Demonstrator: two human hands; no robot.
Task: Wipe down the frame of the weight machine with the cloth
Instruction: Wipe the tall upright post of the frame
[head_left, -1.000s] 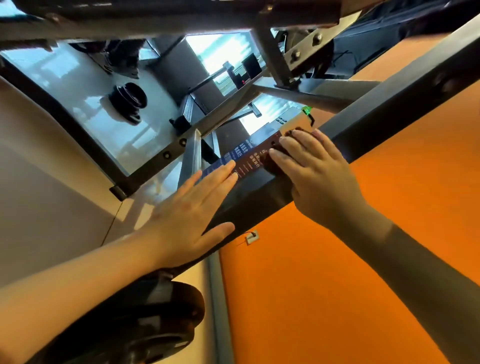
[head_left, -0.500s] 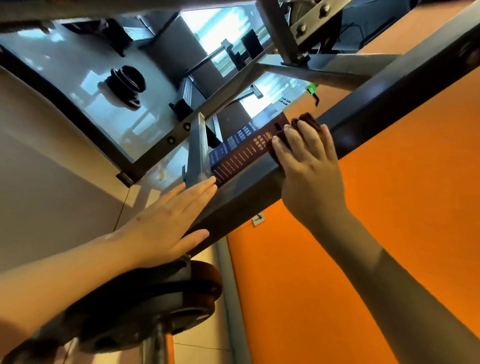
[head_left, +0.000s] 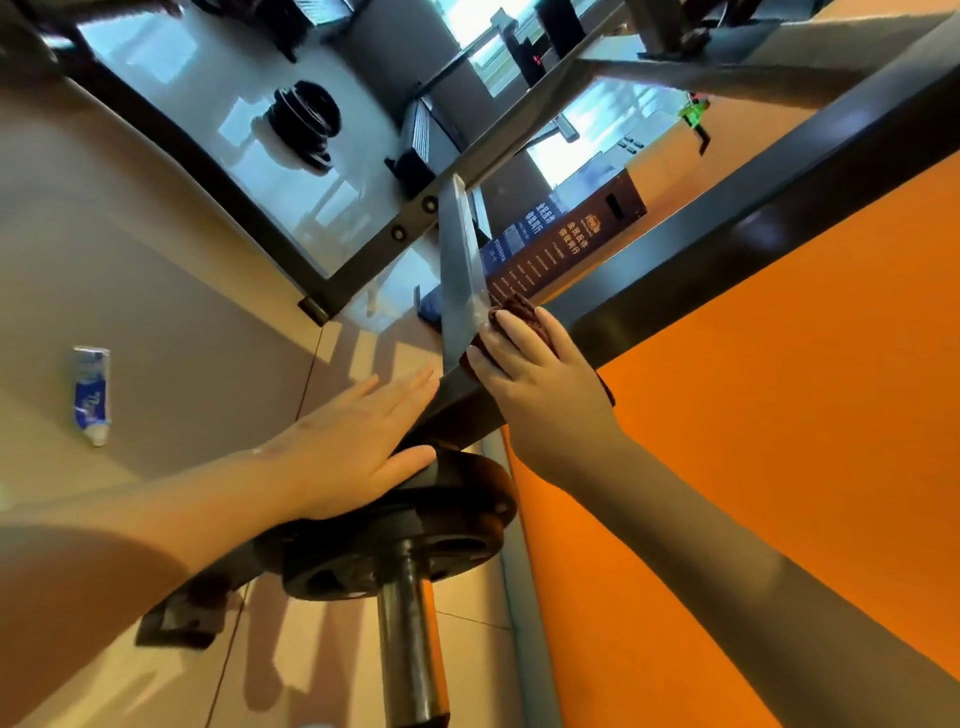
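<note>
Head view:

1. The frame beam (head_left: 753, 218), dark and set on a slant, is seen running from upper right down to the centre.
2. The cloth (head_left: 519, 309), dark reddish-brown, is pressed against the lower part of the beam, just beside a grey flat strut (head_left: 457, 270).
3. The right hand (head_left: 540, 384) is laid over the cloth with its fingers nearly straight and kept together; the cloth is pressed, not pinched.
4. The left hand (head_left: 358, 441) is laid flat with its fingers straight against the lower end of the beam. Nothing is held in it. Its thumb is placed at the edge of a black weight plate (head_left: 415, 525).
5. The plate is carried on a metal shaft (head_left: 410, 649).
6. An orange panel (head_left: 779, 441) is seen behind the beam.
7. A small tube (head_left: 91, 395) is seen lying on the floor, well apart from the hands.
</note>
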